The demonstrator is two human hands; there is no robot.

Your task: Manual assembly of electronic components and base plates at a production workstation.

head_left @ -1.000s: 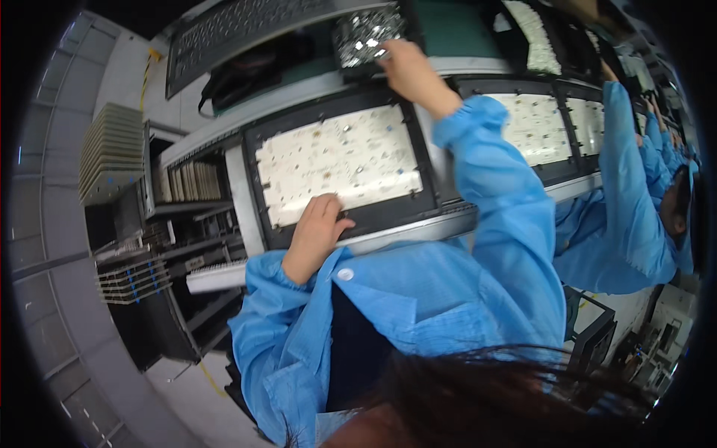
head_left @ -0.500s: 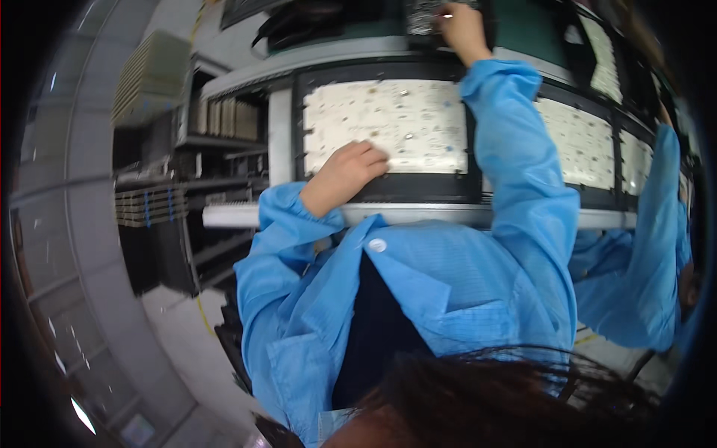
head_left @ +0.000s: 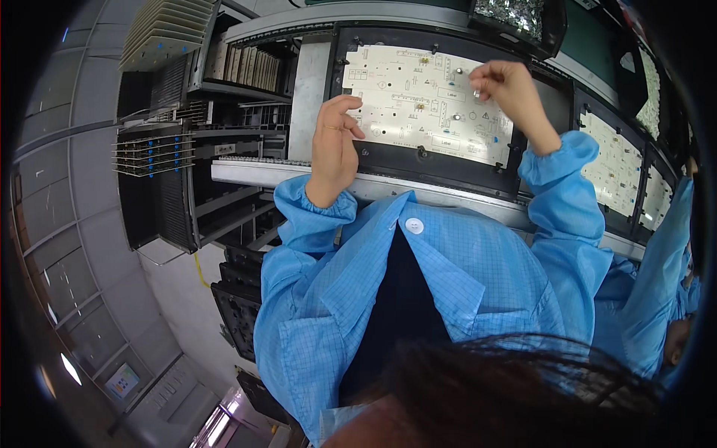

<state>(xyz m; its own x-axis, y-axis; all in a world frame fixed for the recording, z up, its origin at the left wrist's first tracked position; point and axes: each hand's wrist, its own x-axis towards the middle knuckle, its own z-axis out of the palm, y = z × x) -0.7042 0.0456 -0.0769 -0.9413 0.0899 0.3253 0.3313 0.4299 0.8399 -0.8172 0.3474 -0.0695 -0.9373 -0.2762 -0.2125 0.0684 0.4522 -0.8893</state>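
Observation:
A white printed circuit board (head_left: 403, 112) lies in a black frame (head_left: 455, 170) in front of me. Printed markings and a few small mounted components, including silvery, yellow and blue ones, show on it. Over the board's left edge, my left hand (head_left: 336, 145) is open and holds nothing, its fingers bent and apart. My right hand (head_left: 511, 93) hovers above the board's right part with thumb and fingers pinched. At the fingertips a small silvery electronic component (head_left: 476, 93) shows; its shape is mostly hidden.
A black bin (head_left: 515, 21) of shiny small parts stands beyond the board. Metal rails (head_left: 254, 170) run along the line. More framed boards (head_left: 612, 160) lie to the right, near a co-worker's blue sleeve (head_left: 657, 261). Racks with stacked boards (head_left: 153, 153) stand at left.
My right hand has come back from the parts bin to over the board. My left hand has lifted off the board's lower edge and shifted left. The view has turned.

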